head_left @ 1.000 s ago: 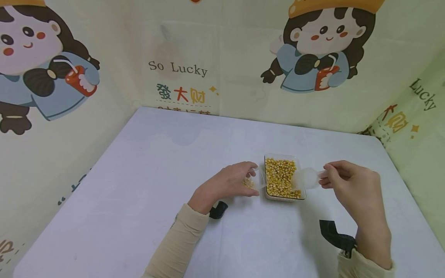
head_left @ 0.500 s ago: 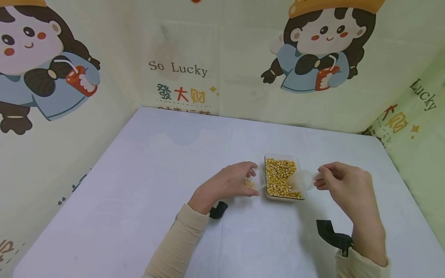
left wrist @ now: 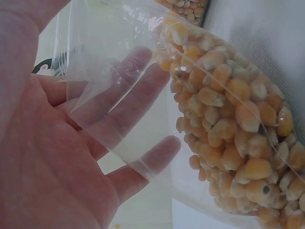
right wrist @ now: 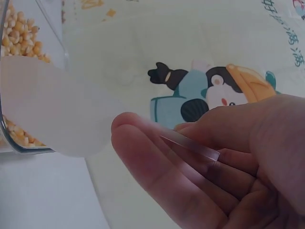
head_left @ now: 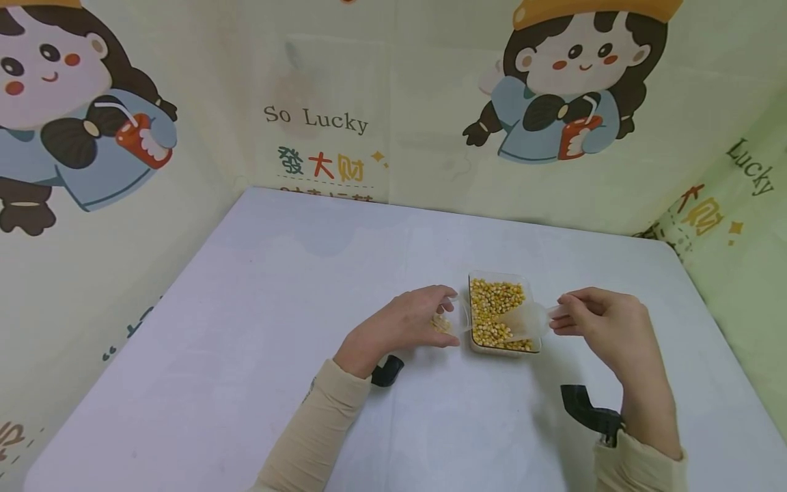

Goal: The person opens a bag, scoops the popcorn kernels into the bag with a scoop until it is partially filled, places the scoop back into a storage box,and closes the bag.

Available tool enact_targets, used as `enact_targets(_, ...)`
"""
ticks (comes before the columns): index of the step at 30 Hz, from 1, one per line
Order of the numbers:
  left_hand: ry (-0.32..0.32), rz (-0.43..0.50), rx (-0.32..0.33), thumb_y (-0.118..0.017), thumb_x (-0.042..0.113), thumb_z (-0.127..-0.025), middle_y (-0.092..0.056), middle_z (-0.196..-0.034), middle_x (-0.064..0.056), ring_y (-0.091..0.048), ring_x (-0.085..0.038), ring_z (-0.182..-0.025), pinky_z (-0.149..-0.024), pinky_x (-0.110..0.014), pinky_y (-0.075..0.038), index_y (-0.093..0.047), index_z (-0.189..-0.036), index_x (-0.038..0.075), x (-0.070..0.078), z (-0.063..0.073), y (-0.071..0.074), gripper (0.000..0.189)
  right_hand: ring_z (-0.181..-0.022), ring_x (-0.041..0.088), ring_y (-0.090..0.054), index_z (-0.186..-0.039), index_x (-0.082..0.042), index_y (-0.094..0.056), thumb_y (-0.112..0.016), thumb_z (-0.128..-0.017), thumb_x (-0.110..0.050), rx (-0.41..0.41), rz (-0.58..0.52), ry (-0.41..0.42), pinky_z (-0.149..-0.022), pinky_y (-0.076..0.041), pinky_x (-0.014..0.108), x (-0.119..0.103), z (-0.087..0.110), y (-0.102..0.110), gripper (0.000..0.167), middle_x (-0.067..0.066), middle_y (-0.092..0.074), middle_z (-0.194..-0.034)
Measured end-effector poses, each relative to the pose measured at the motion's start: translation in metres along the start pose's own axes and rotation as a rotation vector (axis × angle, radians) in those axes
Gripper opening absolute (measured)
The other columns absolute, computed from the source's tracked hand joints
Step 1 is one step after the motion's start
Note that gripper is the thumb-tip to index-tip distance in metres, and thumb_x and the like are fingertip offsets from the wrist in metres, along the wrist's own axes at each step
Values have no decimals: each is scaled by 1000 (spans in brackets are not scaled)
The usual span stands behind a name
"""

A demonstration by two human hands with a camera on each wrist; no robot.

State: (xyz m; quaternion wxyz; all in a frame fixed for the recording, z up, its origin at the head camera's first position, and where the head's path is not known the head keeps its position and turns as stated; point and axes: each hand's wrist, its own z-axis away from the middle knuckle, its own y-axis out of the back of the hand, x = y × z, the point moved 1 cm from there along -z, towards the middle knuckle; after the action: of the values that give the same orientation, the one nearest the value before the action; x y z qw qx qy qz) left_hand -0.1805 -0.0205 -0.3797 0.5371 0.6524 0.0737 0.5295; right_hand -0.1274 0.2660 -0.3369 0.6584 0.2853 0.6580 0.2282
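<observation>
My left hand (head_left: 402, 318) curves round the mouth of a clear plastic bag (left wrist: 109, 95) beside the container, its fingertips showing through the film in the left wrist view. Corn kernels (left wrist: 238, 129) fill the bag's lower part. In the head view, a clear rectangular container (head_left: 505, 351) of yellow corn kernels (head_left: 492, 301) stands right of that hand. My right hand (head_left: 609, 324) pinches the short handle of a translucent white scoop (head_left: 519, 321) between thumb and fingers. The scoop's head reaches over the container's right rim, its front edge among the kernels.
A white-covered table (head_left: 277, 307) carries everything. Patterned cloth walls (head_left: 424, 137) rise behind it and on both sides. Black wrist mounts (head_left: 590, 413) sit on both forearms, near the tabletop.
My right hand has moved left, pushing the scoop farther into the corn in the container. The left hand and bag look nearly unchanged.
</observation>
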Motion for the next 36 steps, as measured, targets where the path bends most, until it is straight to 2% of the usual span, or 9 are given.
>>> enact_targets(5, -3, -3, 2, -77, 42, -85, -64, -131, 1, -59, -12, -120, -101, -30, -48, -42, -146, 12, 0, 0, 0, 76, -72, 9, -75, -113, 8, -64, -55, -102, -21, -29, -57, -20, -68, -60, 25, 5, -4, -2, 32, 17, -76, -91)
enact_targets(9, 1, 2, 1, -77, 42, -85, -64, -131, 2, -59, -12, -119, -101, -31, -48, -42, -146, 12, -1, 0, 0, 77, -73, 9, -75, -115, 10, -62, -55, -102, -21, -46, -99, -16, -69, -59, 24, 9, -7, -4, 34, 17, -76, -92)
enact_targets(14, 2, -5, 1, -77, 42, -84, -64, -130, 2, -59, -12, -119, -101, -31, -48, -42, -146, 13, -1, -1, 0, 77, -76, 10, -75, -116, 10, -62, -55, -103, -22, -64, -144, -15, -71, -59, 23, 15, -11, -7, 35, 10, -77, -89)
enact_targets(21, 6, -7, -3, -77, 43, -84, -64, -131, 3, -59, -11, -119, -101, -31, -48, -42, -146, 13, -1, -1, 0, 77, -79, 9, -74, -120, 14, -58, -52, -104, -19, -92, -207, -20, -72, -59, 24, 27, -16, -10, 38, 9, -76, -92)
enact_targets(28, 9, -2, -9, -77, 43, -84, -64, -131, 3, -59, -11, -119, -101, -31, -48, -41, -146, 13, -1, -2, 0, 77, -82, 11, -75, -121, 19, -53, -52, -104, -19, -143, -331, -37, -76, -60, 27, 41, -21, -16, 42, -3, -75, -88)
enact_targets(33, 9, 4, -9, -77, 42, -84, -64, -131, 3, -58, -11, -120, -101, -31, -47, -42, -146, 13, -1, -2, 0, 77, -82, 12, -75, -122, 20, -52, -53, -103, -21, -166, -400, -54, -76, -60, 27, 51, -24, -20, 45, -3, -75, -89)
enact_targets(36, 9, 5, -9, -78, 42, -84, -64, -131, 3, -58, -11, -120, -101, -31, -47, -41, -146, 13, -1, -2, 0, 77, -81, 13, -75, -121, 21, -51, -56, -102, -21, -178, -483, -61, -75, -59, 27, 56, -25, -22, 47, -1, -75, -89)
